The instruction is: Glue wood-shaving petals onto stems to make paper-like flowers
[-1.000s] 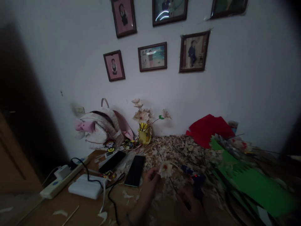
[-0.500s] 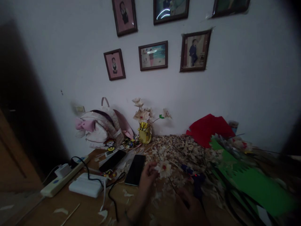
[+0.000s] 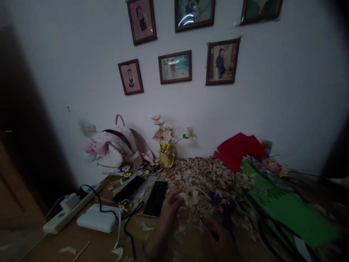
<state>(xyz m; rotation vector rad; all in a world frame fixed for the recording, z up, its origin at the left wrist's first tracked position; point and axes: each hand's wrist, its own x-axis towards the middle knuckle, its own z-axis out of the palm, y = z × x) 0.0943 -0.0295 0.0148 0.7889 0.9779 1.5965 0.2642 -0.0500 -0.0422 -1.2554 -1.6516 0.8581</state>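
Observation:
A pale artificial flower with a red centre faces me above the table, on a thin dark stem. My left hand is closed at the flower's left edge, fingertips pinching a petal. Lower right, in shadow, my right hand is closed around the lower end of the stem. Just beyond the right hand lies a dark blue glue gun with a small red light. Many loose pale petals are heaped behind the flower.
A yellow vase of similar flowers stands by the wall. Phones, a white power bank, a power strip and a backpack are on the left. Green sheet, red sheet and scissors lie right.
The view has shifted slightly, so the scene sits a little further left and lower. Both hands keep nearly the same hold on the flower and its stem.

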